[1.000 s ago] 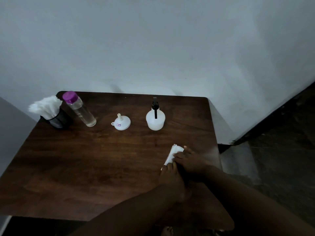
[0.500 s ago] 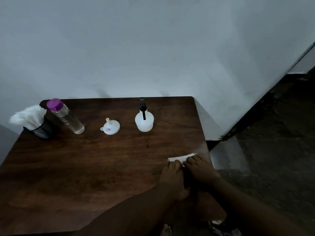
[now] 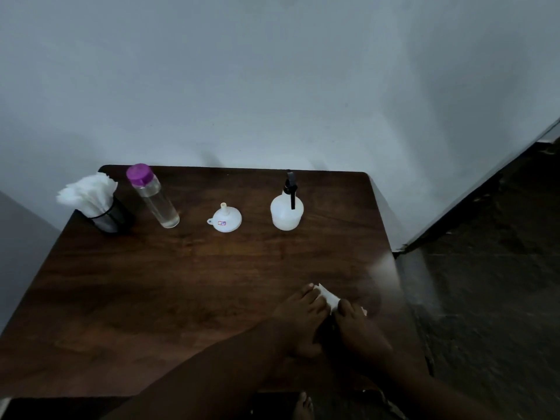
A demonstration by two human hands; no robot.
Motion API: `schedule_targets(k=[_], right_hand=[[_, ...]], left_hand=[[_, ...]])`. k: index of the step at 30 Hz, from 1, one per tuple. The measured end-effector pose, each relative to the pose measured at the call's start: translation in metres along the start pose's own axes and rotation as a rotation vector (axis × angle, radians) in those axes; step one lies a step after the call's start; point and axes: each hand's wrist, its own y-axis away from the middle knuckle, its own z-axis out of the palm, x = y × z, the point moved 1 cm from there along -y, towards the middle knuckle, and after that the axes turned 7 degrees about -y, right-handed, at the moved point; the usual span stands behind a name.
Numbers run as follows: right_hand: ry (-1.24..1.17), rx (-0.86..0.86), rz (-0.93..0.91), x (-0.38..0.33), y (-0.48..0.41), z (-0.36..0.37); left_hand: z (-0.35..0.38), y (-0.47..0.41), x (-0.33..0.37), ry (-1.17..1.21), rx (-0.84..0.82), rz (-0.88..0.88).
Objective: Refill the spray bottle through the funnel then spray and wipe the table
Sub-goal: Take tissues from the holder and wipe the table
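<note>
Tissue: a small white tissue (image 3: 329, 297) lies on the worktop (image 3: 188, 277) near its right edge, pinned under both hands.
Left hand: the left hand (image 3: 298, 316) rests flat, fingers on the tissue's left part.
Right hand: the right hand (image 3: 357, 327) presses flat on its right part.
Spray bottle: the white spray bottle (image 3: 286, 211) with black nozzle stands upright, well apart behind the hands.
Funnel: the white funnel (image 3: 225, 219) sits mouth down, left of the spray bottle.
Water bottle: a clear water bottle (image 3: 154, 197) with purple cap holds clear liquid.
Holder: a dark holder (image 3: 107, 216) is stuffed with white tissues.

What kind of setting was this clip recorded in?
Probably a plain room in a home or small eatery: a dark wooden table pushed against a bare pale wall, a black holder stuffed with white paper napkins, and a dark stone-like floor.
</note>
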Motion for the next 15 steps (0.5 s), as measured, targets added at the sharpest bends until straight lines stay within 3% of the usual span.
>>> schedule_targets(k=[2, 9, 12, 15], right_hand=[[-0.022, -0.076, 0.044, -0.022, -0.001, 0.004], [-0.162, -0.052, 0.11, -0.103, -0.025, 0.016], [-0.191, -0.039, 0.108, -0.138, -0.042, 0.018], [-0.232, -0.029, 0.155, -0.172, -0.057, 0.02]], left_hand=[[0.002, 0.015, -0.009, -0.066, -0.048, 0.018], [0.026, 0.079, -0.051, -0.236, -0.297, 0.087], [0.032, 0.107, -0.073, -0.25, -0.244, 0.116], [0.041, 0.137, -0.092, -0.178, -0.297, 0.033]])
